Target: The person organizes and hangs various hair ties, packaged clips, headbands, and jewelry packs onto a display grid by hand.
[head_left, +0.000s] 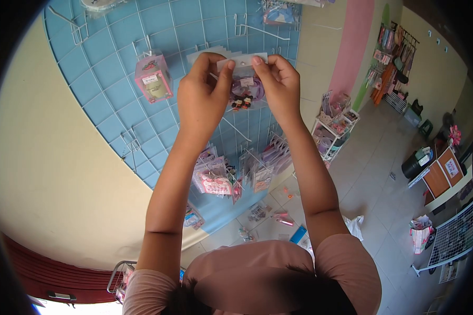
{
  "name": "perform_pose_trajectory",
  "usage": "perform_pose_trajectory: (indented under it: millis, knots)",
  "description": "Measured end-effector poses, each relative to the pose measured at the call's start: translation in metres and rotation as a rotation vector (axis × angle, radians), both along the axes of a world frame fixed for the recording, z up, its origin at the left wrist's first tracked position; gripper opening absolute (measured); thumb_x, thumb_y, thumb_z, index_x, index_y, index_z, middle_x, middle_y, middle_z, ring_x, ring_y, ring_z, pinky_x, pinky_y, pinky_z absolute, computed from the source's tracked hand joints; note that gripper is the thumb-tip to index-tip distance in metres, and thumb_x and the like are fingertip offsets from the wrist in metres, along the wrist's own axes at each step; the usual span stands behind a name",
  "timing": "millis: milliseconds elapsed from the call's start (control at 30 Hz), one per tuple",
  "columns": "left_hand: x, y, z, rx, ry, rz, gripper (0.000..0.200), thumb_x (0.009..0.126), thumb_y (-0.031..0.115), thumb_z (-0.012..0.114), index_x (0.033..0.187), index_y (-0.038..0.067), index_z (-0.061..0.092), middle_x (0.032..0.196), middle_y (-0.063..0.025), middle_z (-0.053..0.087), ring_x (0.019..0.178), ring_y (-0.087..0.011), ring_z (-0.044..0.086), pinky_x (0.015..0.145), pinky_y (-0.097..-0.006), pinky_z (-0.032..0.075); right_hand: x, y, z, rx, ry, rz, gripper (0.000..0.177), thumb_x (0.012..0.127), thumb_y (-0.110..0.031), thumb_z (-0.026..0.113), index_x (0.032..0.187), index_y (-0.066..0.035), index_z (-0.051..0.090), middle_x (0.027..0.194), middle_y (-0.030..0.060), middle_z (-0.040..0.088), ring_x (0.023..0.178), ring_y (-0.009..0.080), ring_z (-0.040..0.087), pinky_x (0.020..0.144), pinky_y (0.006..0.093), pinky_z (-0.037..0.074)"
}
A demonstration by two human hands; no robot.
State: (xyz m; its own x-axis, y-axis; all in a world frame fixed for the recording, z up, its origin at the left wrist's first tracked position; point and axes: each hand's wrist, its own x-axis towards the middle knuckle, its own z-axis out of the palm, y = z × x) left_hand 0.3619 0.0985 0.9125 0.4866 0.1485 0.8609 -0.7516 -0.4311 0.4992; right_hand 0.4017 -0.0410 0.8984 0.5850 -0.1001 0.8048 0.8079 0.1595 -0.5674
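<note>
Both arms reach up toward a blue wall with a white wire grid. My left hand pinches the left end of the white header card on a clear packet. At the card's right end my right hand grips it between thumb and fingers. Inside the packet show a purple cord and small dark, red and yellow figures. Behind the hands, more white header cards hang in a row, partly hidden. A pink box hangs on a hook left of my left hand.
Below the hands, plastic-wrapped packets hang on hooks. Bare hooks jut from the grid. Right of it stands a white shelf rack with small goods. On the floor lie a blue item and several packets.
</note>
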Motion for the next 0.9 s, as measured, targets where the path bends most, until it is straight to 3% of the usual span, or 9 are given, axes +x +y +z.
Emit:
perform_pose_trajectory:
  millis: [267,433,567,667,767,833,867,900]
  knots:
    - [-0.013,0.005,-0.012,0.111,0.078,0.201,0.018,0.085,0.022,0.064,0.09,0.005,0.06,0.066,-0.0067,0.062,0.049,-0.0199,0.059,0.047,-0.0329,0.042,0.005,0.003,-0.016,-0.062,0.046,-0.102,0.022,0.088,-0.021,0.066,0.085,0.0,0.061,0.075,0.0034,0.064,0.07,0.0075,0.059,0.065,0.0218,0.045]
    - [-0.051,0.022,-0.045,0.182,0.332,0.197,0.015,0.085,0.021,0.064,0.092,0.007,0.061,0.072,-0.0067,0.065,0.051,-0.0197,0.06,0.049,-0.0312,0.044,-0.014,-0.021,-0.053,-0.158,0.091,-0.2,0.018,0.087,-0.019,0.065,0.09,-0.001,0.061,0.079,0.004,0.065,0.072,0.01,0.06,0.068,0.0242,0.046]
    - [-0.077,0.048,-0.093,0.169,0.464,-0.069,0.012,0.087,0.015,0.061,0.095,0.005,0.062,0.077,-0.0045,0.065,0.056,-0.0135,0.059,0.051,-0.0261,0.044,-0.047,-0.064,-0.115,-0.267,0.28,-0.281,0.015,0.091,-0.014,0.06,0.092,0.0,0.058,0.08,0.0022,0.06,0.075,0.0091,0.058,0.07,0.0234,0.046]
    - [-0.096,0.063,-0.155,-0.069,0.9,-0.662,0.017,0.091,0.015,0.057,0.104,0.004,0.06,0.085,-0.0046,0.065,0.068,-0.0111,0.059,0.06,-0.0253,0.046,-0.066,-0.105,-0.183,-0.226,0.507,-0.436,0.015,0.09,-0.015,0.061,0.094,0.0,0.061,0.075,0.0022,0.059,0.071,0.009,0.057,0.067,0.0226,0.046]
    - [-0.112,0.059,-0.214,0.054,1.397,-1.002,0.023,0.094,0.018,0.055,0.113,0.005,0.057,0.093,-0.0056,0.063,0.08,-0.0121,0.059,0.071,-0.0263,0.047,-0.114,-0.143,-0.217,-0.214,0.996,-0.685,0.033,0.089,-0.033,0.064,0.08,-0.001,0.067,0.05,-0.001,0.049,0.047,0.0048,0.045,0.048,0.0227,0.035]
    - [-0.127,0.049,-0.273,0.281,1.551,-1.016,0.028,0.096,0.024,0.05,0.118,0.006,0.053,0.098,-0.0068,0.063,0.09,-0.014,0.059,0.079,-0.0299,0.046,-0.135,-0.161,-0.245,-0.135,0.921,-0.842,0.032,0.087,-0.031,0.066,0.081,0.0,0.067,0.059,0.0016,0.058,0.056,0.0064,0.051,0.053,0.0213,0.038]
    - [-0.134,0.045,-0.305,0.395,1.608,-0.979,0.031,0.096,0.026,0.051,0.118,0.006,0.053,0.099,-0.0084,0.064,0.092,-0.0162,0.06,0.082,-0.0315,0.047,-0.137,-0.161,-0.26,0.092,0.74,-0.776,0.031,0.086,-0.03,0.067,0.08,0.0,0.066,0.064,0.0025,0.061,0.061,0.0067,0.054,0.055,0.0209,0.039]
    - [-0.141,0.042,-0.339,0.525,1.654,-0.937,0.034,0.095,0.029,0.051,0.119,0.006,0.053,0.101,-0.01,0.064,0.093,-0.0185,0.061,0.083,-0.0329,0.047,-0.147,-0.169,-0.269,0.064,0.815,-0.809,0.031,0.086,-0.03,0.067,0.077,0.0,0.065,0.062,0.0031,0.061,0.058,0.0072,0.055,0.054,0.0203,0.04]
